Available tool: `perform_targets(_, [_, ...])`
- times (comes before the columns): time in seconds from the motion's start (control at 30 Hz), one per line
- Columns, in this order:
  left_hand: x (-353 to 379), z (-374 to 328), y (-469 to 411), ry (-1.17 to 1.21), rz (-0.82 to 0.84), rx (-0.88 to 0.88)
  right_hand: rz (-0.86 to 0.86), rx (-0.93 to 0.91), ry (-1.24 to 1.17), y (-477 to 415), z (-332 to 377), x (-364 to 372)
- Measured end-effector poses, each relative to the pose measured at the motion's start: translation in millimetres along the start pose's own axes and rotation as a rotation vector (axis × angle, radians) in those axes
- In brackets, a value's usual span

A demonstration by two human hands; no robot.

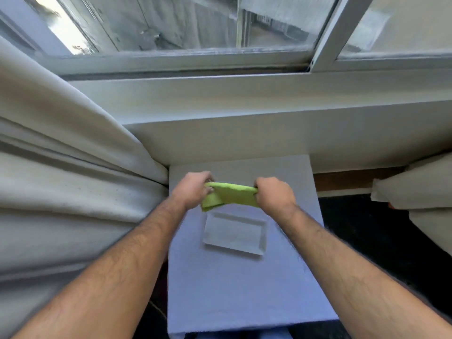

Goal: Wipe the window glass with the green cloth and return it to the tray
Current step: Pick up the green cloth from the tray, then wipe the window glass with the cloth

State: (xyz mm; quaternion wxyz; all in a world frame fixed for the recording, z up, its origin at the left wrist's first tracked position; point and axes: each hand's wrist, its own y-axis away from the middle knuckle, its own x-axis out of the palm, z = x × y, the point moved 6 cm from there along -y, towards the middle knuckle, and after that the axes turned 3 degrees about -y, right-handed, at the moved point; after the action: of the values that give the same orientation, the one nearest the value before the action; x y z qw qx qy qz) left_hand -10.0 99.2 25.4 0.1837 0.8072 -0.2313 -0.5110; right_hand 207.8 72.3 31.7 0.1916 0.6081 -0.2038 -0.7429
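A folded green cloth (231,195) is stretched between both hands just above the far edge of a clear rectangular tray (234,248). My left hand (193,190) grips the cloth's left end and my right hand (275,194) grips its right end. The tray lies on a small table covered in pale blue-grey fabric (244,294). The window glass (195,23) fills the top of the view, behind a white sliding frame (327,37).
A white window sill (244,99) runs across above the table. Heavy cream curtains hang at the left (61,167) and at the right (420,192). Dark floor (379,241) shows to the right of the table.
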Motion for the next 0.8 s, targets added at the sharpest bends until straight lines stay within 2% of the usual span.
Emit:
perform_targets(0.17, [-136.6,-42.6,32.6,0.049,-0.145,0.042,-0.151,-0.051,-0.032,31.0,30.6,-144.8])
perform_targets(0.47, [-369.4,-132.1,129.1,0.175,-0.518,0.194,-0.483,-0.189,-0.108,131.3,91.0,-399.4])
perform_targets(0.8, [-564.7,-223.1,266.8,0.384,-0.814,0.401,-0.886,-0.354,-0.150,263.0,136.6,-605.2])
